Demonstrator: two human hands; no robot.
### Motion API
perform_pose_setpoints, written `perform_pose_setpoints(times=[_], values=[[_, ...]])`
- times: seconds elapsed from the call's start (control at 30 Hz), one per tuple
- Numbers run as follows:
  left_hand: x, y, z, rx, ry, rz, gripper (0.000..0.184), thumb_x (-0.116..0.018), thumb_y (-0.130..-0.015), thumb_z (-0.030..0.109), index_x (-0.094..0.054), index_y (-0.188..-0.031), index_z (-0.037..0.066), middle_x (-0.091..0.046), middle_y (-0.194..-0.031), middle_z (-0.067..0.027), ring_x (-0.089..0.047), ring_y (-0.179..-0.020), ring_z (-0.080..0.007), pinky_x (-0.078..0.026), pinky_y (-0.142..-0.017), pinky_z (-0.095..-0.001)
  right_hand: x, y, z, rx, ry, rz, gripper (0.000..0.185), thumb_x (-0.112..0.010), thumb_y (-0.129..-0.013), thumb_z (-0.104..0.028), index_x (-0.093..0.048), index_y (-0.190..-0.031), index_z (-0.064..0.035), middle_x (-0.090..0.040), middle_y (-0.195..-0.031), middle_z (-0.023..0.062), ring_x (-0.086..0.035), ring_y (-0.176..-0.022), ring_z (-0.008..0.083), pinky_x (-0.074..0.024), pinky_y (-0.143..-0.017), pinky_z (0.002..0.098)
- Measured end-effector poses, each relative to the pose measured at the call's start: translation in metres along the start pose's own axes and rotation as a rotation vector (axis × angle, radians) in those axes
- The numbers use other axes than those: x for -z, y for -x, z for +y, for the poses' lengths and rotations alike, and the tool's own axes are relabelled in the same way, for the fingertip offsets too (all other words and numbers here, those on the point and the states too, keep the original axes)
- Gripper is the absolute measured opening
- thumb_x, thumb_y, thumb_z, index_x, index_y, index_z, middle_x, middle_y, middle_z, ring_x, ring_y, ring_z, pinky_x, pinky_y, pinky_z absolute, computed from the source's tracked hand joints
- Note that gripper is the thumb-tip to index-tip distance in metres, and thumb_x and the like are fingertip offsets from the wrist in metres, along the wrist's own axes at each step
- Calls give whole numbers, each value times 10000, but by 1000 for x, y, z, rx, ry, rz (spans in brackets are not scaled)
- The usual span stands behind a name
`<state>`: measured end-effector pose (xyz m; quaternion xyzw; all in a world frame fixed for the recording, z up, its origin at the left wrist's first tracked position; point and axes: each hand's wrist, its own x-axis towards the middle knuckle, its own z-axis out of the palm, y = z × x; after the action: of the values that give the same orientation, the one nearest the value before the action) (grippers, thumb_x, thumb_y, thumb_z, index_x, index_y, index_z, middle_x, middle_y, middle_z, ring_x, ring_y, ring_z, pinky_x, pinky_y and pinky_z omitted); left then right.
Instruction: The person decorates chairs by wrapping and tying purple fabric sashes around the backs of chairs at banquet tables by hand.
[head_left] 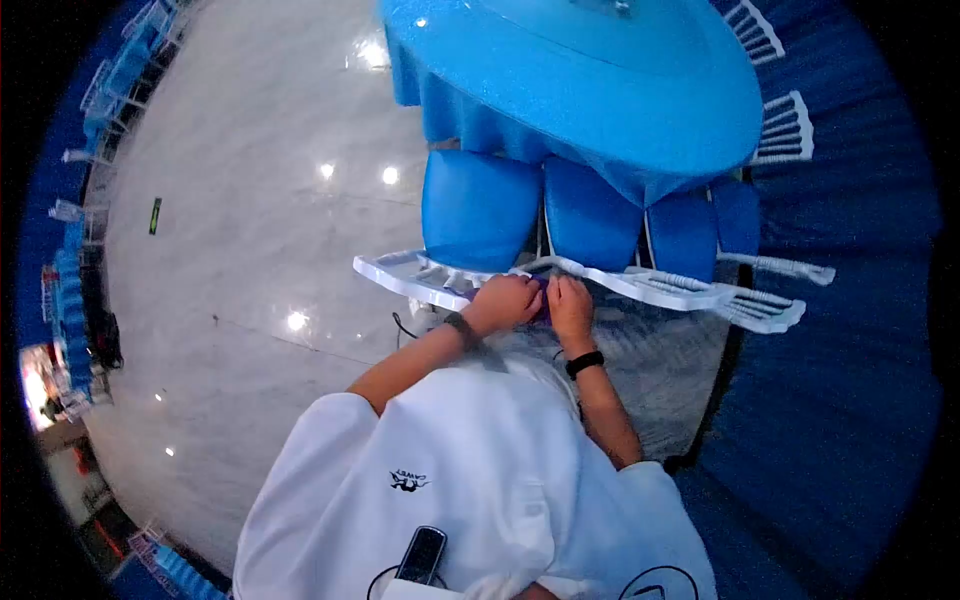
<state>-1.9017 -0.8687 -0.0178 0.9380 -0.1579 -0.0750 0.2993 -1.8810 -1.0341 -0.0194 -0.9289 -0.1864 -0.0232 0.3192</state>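
- Floor (255, 240): pale grey, smooth, marbled in tone, with glossy light reflections.
- Dark blue surface (840, 370): textile-like, with faint line texture, along the right side.
- Table (590, 75): rounded top under bright blue cloth; shiny, film-like top surface; edge hanging in vertical folds.
- White shirt (470, 430): soft, matte fabric, loosely creased, with a small black chest logo (408, 481).
- Blue seats (480, 208): padded, smooth panels with rounded corners, set in a row beside the table.
- White chair backs (650, 287): rigid, glossy, curved frames with ribbed spindles, positioned in front of the hands.
- Left hand (507, 303): fingers curled inward and closed on the purple item; dark band (461, 327) at the wrist.
- Right hand (570, 305): fingers bent and narrow, closed on the same item from the other side; black wristband (585, 364) fitted.
- Black device (423, 555): elongated, rounded corners, glossy face, located at the shirt front.
- Purple item (543, 302): between the two hands, at the chair backs; mostly covered by the fingers. Its full shape and material cannot be determined.
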Motion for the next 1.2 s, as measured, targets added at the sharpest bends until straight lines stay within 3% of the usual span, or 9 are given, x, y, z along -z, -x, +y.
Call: perform_pose_setpoints(times=[0.3,0.37,0.5,0.6,0.67,0.9,0.93,1.03,1.2], values=[[66,44,-43,-37,45,-89,300,-493,-851,301,-639,-803,43,-661,-758,-153,-651,-702,-344,-507,-645,-485,-37,-4,-52,119,321,-127,269,-501,-933,-200,-551,-731,-30,-602,-760,167,-571,-756,367,-417,-707,485],[77,64,-68,29,136,-19,298,-501,-845,302,-644,-797,46,-656,-766,-150,-649,-736,-337,-499,-670,-479,-50,-6,-82,116,390,-153,254,-505,-932,-204,-553,-747,-36,-610,-773,168,-578,-764,373,-426,-677,488],[96,90,-109,4,1,12,293,-497,-844,303,-648,-776,61,-650,-773,-146,-633,-757,-326,-479,-683,-461,-73,-16,-133,115,178,-164,247,-492,-935,-230,-558,-785,-44,-617,-768,165,-595,-737,377,-450,-636,503],[104,110,-148,20,-69,222,238,-510,-829,270,-607,-713,85,-613,-715,-119,-583,-718,-310,-432,-648,-461,-89,-30,-162,89,287,-393,236,-469,-937,-234,-574,-819,-57,-633,-829,159,-619,-783,357,-481,-660,491],[114,117,-157,60,-82,231,237,-516,-826,265,-604,-719,72,-608,-714,-117,-584,-749,-308,-432,-669,-456,-98,-34,-167,110,298,-427,230,-463,-939,-230,-576,-835,-60,-635,-847,155,-622,-787,347,-486,-661,485],[96,109,-126,294,-172,363,239,-510,-838,260,-600,-740,62,-627,-743,-116,-574,-807,-307,-402,-768,-478,-91,-36,-167,232,182,-449,227,-463,-938,-226,-557,-849,-39,-615,-839,150,-621,-814,335,-506,-693,460],[94,107,-115,334,-183,267,234,-505,-848,264,-607,-768,70,-643,-783,-116,-574,-828,-313,-386,-810,-491,-84,-35,-165,240,145,-462,230,-466,-940,-231,-556,-852,-38,-614,-840,155,-616,-824,338,-500,-701,464],[80,100,-89,359,-271,254,249,-487,-880,283,-634,-855,84,-655,-856,-100,-584,-884,-300,-384,-814,-500,-65,-27,-136,282,40,-418,240,-480,-935,-245,-565,-848,-38,-616,-840,169,-609,-842,345,-485,-724,466],[48,80,-52,331,-241,389,235,-490,-871,273,-607,-771,95,-634,-767,-104,-590,-801,-301,-376,-765,-481,-32,-10,-84,354,165,-376,247,-518,-914,-276,-613,-845,-59,-620,-818,127,-605,-814,312,-446,-747,459]])
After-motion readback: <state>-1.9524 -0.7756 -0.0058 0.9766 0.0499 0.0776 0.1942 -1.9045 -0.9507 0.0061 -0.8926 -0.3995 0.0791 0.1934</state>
